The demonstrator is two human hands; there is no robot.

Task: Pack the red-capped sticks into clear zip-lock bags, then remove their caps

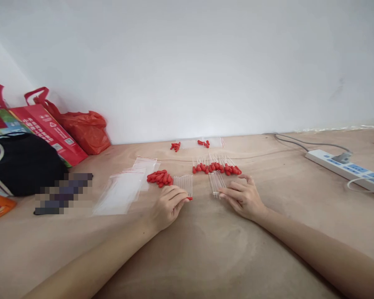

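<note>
My left hand is closed in a pinch on a red rubber bulb, whose end sticks out past the fingertips. Clear glass dropper tubes lie side by side just beyond that hand, and a pile of loose red bulbs sits to their left. My right hand has thumb and fingertips together at the near ends of a second bunch of glass tubes. Whether it grips a single tube is too small to make out. Behind them lies a row of droppers with red bulbs fitted, bulbs facing me.
Clear zip bags lie left of the bulbs. More bagged droppers rest by the wall. A power strip with a grey cable is at right. A black bag, red bags and a pixelated item occupy the left.
</note>
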